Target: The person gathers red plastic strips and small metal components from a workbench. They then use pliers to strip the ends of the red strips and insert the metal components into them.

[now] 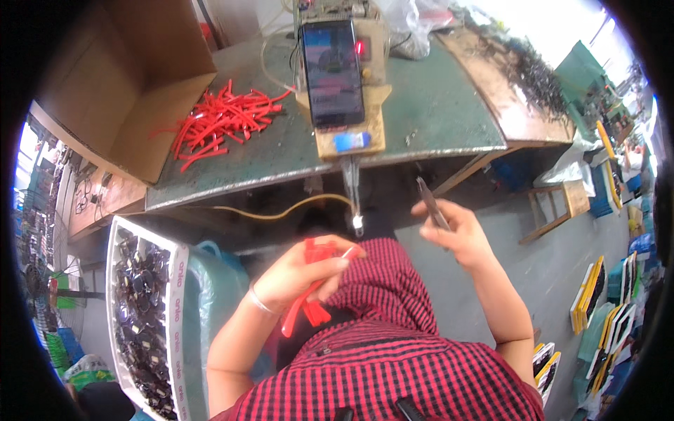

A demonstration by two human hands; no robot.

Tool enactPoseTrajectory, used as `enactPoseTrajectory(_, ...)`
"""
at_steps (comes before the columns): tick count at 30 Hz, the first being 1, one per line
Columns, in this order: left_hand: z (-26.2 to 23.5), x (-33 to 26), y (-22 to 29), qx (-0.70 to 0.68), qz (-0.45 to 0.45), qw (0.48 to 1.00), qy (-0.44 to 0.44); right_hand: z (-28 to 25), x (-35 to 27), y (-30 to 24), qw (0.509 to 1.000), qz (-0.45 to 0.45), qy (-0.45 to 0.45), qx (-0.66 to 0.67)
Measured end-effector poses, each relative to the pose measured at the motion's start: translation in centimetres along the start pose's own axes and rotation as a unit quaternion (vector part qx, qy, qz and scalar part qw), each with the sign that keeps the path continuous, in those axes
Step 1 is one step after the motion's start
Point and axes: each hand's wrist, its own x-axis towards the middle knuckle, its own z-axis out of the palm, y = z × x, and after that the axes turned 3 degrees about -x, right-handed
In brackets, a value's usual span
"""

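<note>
My left hand [298, 274], with a band at its wrist, is closed around several red curved plastic strips [314, 312] shaped like eyeglass temples. Between its thumb and fingertips pokes a thin, pale tip, too small to make out clearly. My right hand [460, 235] is raised to the right, closed on a slim grey metal tool [430, 203] with a pointed end; whether it is tweezers or pliers I cannot tell. On the green bench ahead lies a loose pile of similar red strips [225, 123].
A cardboard box [133, 91] lies beside the pile. A phone [333, 74] stands against a bench machine [375, 52]. At my left is a white box [172, 309] of dark glasses parts. A yellow hose [281, 212] hangs under the bench edge; a wooden stool [558, 210] stands right.
</note>
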Motion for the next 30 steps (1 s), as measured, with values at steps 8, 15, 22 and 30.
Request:
enactPoseTrajectory(8, -3.3, 0.3, -5.1, -0.094, 0.124, 0.965, 0.211, -7.0, 11.3, 3.1, 0.750, -0.037, 0.247, -0.613)
enactPoseTrajectory(15, -14.7, -3.3, -0.3, 0.339, 0.252, 0.752, 0.506, -7.0, 10.4, 3.9, 0.759, -0.112, 0.280, -0.578)
enactPoseTrajectory(22, -26.6, 0.4, 7.5, 0.799, 0.172, 0.439, 0.373, -3.8, 6.9, 5.8, 0.898, -0.117, 0.219, -0.364)
enactPoseTrajectory(30, -26.6, 4.8, 10.0, 0.862, 0.142, 0.401, 0.275, -2.5, 0.2, 8.8, 0.913, -0.047, 0.217, -0.343)
